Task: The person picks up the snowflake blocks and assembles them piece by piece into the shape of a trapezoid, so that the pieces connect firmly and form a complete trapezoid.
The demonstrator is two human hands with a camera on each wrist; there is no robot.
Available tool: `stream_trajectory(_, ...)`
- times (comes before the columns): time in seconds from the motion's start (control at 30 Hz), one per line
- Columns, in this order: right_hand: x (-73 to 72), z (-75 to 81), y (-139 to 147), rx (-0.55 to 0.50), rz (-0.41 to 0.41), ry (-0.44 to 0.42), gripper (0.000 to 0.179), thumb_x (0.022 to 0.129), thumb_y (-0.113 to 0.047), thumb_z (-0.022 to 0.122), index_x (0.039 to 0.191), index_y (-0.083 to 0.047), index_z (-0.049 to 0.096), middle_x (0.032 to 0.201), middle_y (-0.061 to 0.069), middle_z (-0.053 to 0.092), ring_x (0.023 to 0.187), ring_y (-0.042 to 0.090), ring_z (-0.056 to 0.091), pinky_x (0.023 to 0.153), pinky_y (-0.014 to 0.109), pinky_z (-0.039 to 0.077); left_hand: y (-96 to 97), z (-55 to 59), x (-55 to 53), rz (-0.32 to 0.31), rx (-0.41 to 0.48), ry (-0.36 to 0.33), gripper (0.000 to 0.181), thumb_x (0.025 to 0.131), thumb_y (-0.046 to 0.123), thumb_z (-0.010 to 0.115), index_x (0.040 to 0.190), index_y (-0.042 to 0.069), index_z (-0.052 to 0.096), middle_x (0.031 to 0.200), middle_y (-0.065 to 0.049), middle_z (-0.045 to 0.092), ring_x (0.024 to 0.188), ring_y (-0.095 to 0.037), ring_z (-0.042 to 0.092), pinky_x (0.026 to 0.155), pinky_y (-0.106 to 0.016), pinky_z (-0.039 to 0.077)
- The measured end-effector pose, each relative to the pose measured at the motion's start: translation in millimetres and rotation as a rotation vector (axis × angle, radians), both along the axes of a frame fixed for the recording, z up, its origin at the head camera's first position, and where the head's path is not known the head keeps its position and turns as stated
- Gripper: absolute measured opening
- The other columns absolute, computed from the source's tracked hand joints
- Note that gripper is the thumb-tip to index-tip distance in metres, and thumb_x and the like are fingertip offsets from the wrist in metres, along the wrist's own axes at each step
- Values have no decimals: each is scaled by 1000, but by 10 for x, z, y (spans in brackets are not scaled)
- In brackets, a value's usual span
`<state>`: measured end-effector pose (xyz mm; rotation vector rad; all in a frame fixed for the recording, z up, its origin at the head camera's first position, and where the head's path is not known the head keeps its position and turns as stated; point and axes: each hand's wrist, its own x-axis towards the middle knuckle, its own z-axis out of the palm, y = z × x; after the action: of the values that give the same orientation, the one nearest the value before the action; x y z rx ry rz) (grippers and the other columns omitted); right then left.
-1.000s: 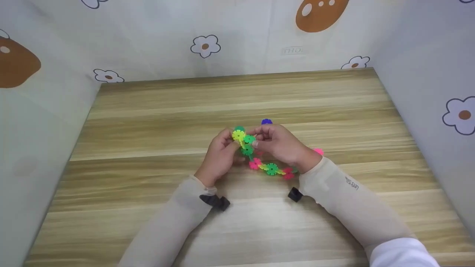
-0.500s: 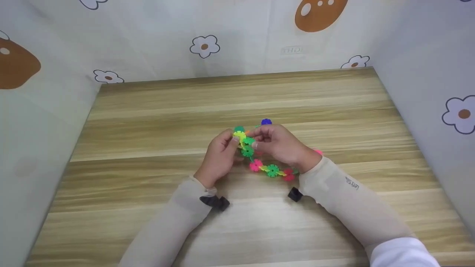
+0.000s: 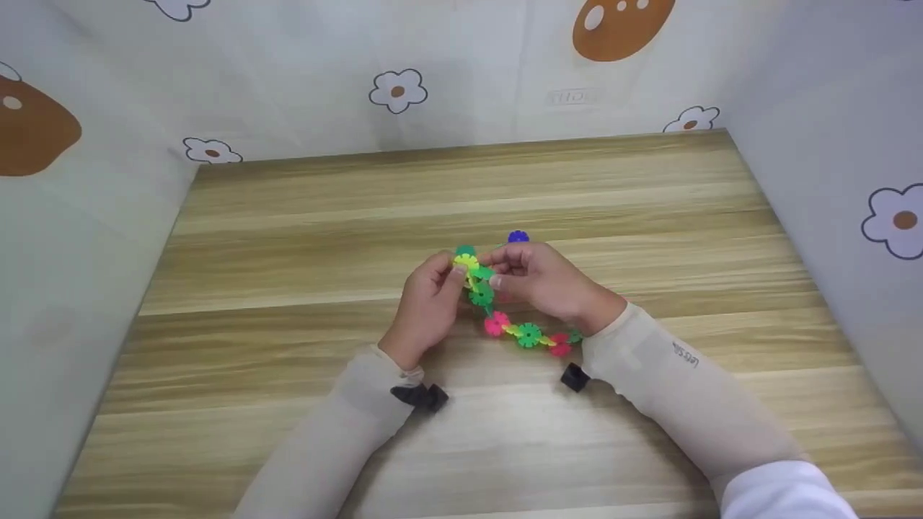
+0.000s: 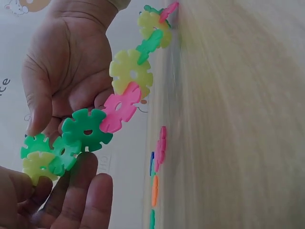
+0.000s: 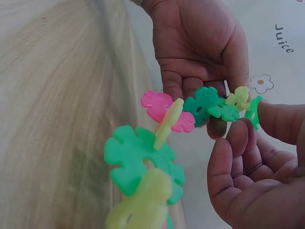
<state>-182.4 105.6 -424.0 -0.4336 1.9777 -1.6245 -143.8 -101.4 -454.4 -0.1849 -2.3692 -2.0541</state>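
A chain of interlocking plastic snowflake discs runs between my hands, in yellow, green and pink. In the head view my left hand (image 3: 425, 306) pinches the yellow disc (image 3: 466, 262) near the chain's end, thumb on its face. My right hand (image 3: 544, 280) pinches a small green disc (image 3: 483, 274) against it by the rim. In the right wrist view that green disc (image 5: 253, 113) stands edge-on between thumb and finger, beside the yellow disc (image 5: 238, 98). Farther along, a pink disc (image 3: 496, 324) and a green disc (image 3: 528, 334) trail toward the right wrist.
The chain's blue disc (image 3: 518, 237) shows beyond my right hand, on the wood-grain table (image 3: 288, 238). Orange (image 4: 155, 191) and pink discs (image 4: 161, 145) lie low in the left wrist view. Patterned fabric walls (image 3: 476, 79) stand around the table's back and sides.
The left thumb has shifted up onto the yellow disc. The small green disc has tilted in the right fingers, and the hanging chain sits slightly lower. Both arms stay nearly in place.
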Motion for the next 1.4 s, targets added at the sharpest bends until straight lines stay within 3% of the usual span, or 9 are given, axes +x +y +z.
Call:
stream_trajectory(0.13,-27,-17,17,12,11,7,35,104,-10,63,138,0,63,113,11,64,104,22,66,99,47,59,17,-12,9,30,34,34,14,107,4,55,118,1,61,100,-9,60,85,-36,64,78,-47,59)
stream_trajectory(0.3,-82,-23,83,72,7,55,38,103,-10,62,140,-1,63,113,12,65,102,30,65,85,29,58,8,-42,0,26,4,74,29,103,-4,56,131,0,62,91,-8,56,84,-46,64,75,-48,60)
stream_trajectory(0.47,-155,-39,168,307,40,214,37,98,-7,63,134,0,67,108,12,67,90,25,60,77,29,52,-3,-76,-26,35,-12,64,32,101,-5,56,132,-2,64,89,-7,53,83,-47,65,76,-49,61)
stream_trajectory(0.53,-173,-63,183,414,81,266,35,98,-9,66,131,-3,70,111,11,69,90,22,60,82,32,52,-5,-82,-31,37,-3,59,31,101,-6,55,131,-3,64,88,-7,53,83,-47,65,76,-48,62)
stream_trajectory(0.67,-178,-117,194,543,183,305,36,98,-14,71,133,-7,71,109,7,72,89,20,59,86,38,53,-2,-70,-20,34,13,52,31,101,-6,55,131,-3,63,87,-7,52,83,-48,64,75,-48,61)
stream_trajectory(0.77,-171,-132,196,602,231,321,41,98,-19,75,137,-9,70,94,3,69,83,20,56,84,39,52,7,-62,-9,20,14,47,31,101,-5,56,131,-2,63,86,-7,52,81,-48,63,73,-47,61)
stream_trajectory(0.87,-165,-124,198,634,249,334,37,96,-17,76,132,-11,73,89,2,68,80,20,55,81,39,51,11,-72,-9,3,17,46,31,101,-4,57,132,-1,64,86,-7,52,79,-48,61,73,-47,61)
stream_trajectory(1.03,-162,-130,206,636,238,340,25,93,-6,74,117,-12,75,95,4,71,85,23,59,82,41,53,9,-79,-15,-3,15,43,32,102,-3,57,132,-1,64,87,-8,51,79,-49,61,75,-54,60)
stream_trajectory(1.4,-177,-150,190,709,231,350,26,90,-5,73,114,-12,69,97,5,67,89,26,59,85,42,53,3,-71,-14,1,3,29,32,103,0,58,134,1,64,89,-8,53,82,-47,63,74,-49,60)
